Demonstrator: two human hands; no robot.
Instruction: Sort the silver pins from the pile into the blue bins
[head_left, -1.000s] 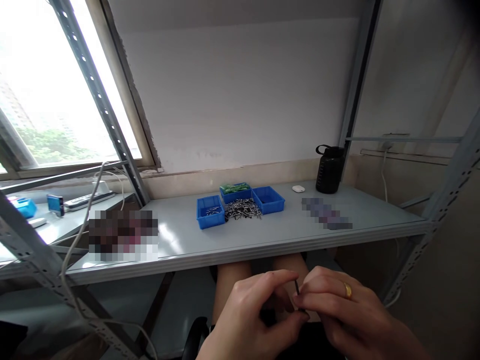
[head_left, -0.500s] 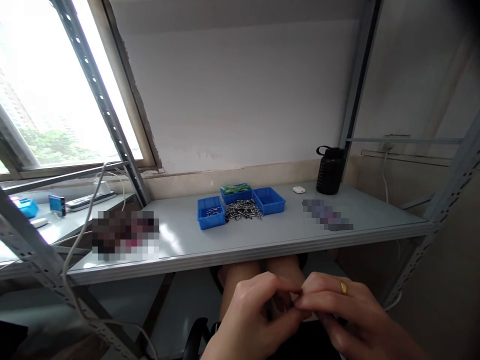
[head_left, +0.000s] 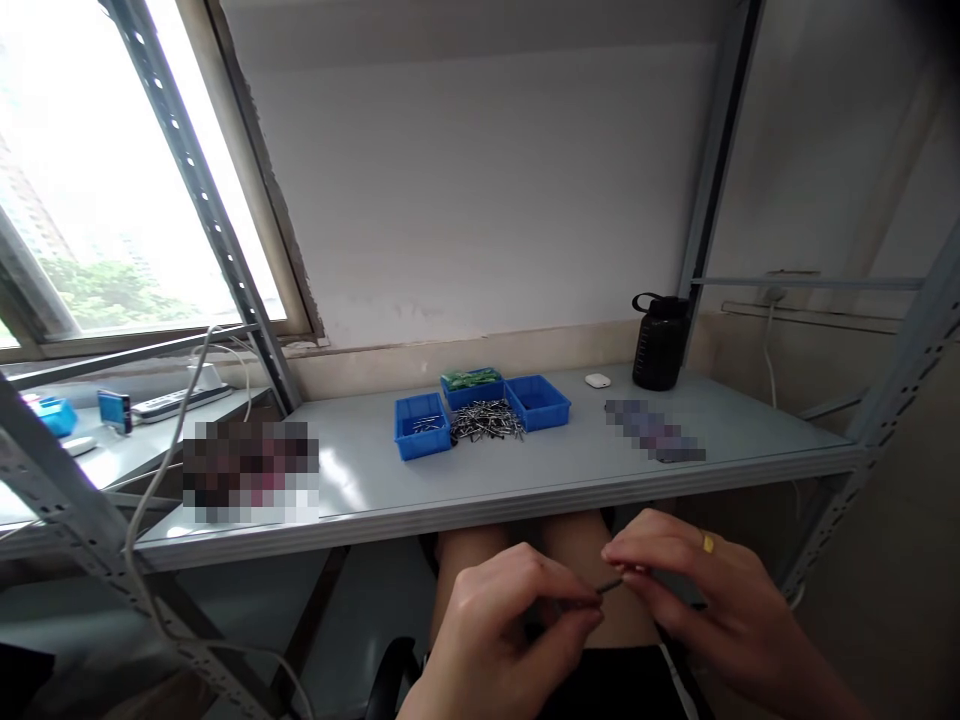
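Above my lap, in front of the table edge, my left hand (head_left: 517, 625) pinches a thin dark metal pin (head_left: 611, 585) between thumb and fingertips. My right hand (head_left: 690, 585), with a gold ring on one finger, closes thumb and finger on the pin's other end. Only a short length shows between the hands; its ends are hidden by the fingers. On the table lies a pile of thin metal pins (head_left: 487, 420), silver with some dark parts, among three blue trays. The left tray (head_left: 424, 450) holds several pins.
The back tray holds green packets (head_left: 471, 379); the right tray (head_left: 547, 412) stands beside it. Farther right are a white case (head_left: 598, 380), a black bottle (head_left: 660, 345) and a blurred flat item (head_left: 656, 432). Another blurred item (head_left: 251, 470) lies left, near a metal post.
My hands have drawn slightly apart, the right one moving up and to the right. The pin, hidden by the fingers before, now shows between them.
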